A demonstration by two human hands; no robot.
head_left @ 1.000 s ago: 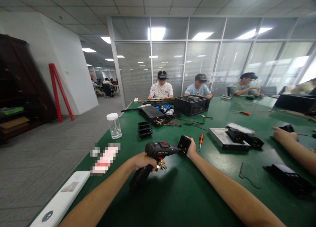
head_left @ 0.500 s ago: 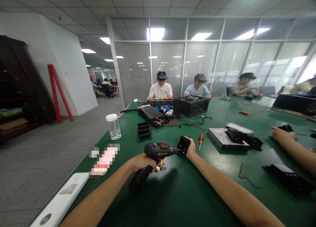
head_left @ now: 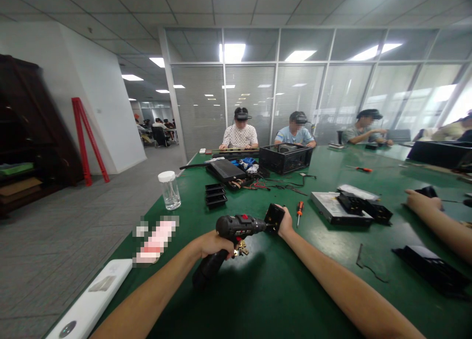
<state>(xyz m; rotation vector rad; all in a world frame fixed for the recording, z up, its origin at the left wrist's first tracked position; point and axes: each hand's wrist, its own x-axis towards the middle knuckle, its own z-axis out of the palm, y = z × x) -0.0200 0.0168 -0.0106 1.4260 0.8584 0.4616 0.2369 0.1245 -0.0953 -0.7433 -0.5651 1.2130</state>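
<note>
Standing on the left of the green tabletop (head_left: 280, 295) is a clear jar (head_left: 169, 191), with black trays (head_left: 216, 197) further right. The left hand (head_left: 214, 242) wraps around the handle of a black drill (head_left: 238, 226), above metal pieces (head_left: 242, 249), its tip at a black part (head_left: 273, 218) gripped by the right hand (head_left: 285, 223). Just beyond lies an orange-handled screwdriver (head_left: 300, 209).

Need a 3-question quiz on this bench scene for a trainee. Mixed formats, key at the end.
1. True or false: the left hand grips the power drill, its nose pointed at the black part in the right hand.
2. The nearer screwdriver lies: (a) inside the black crate; (b) just right of the right hand; (c) under the drill.
3. Fill in: the clear jar has a ____ lid.

Key: 1 true; 2 b; 3 white.
</note>
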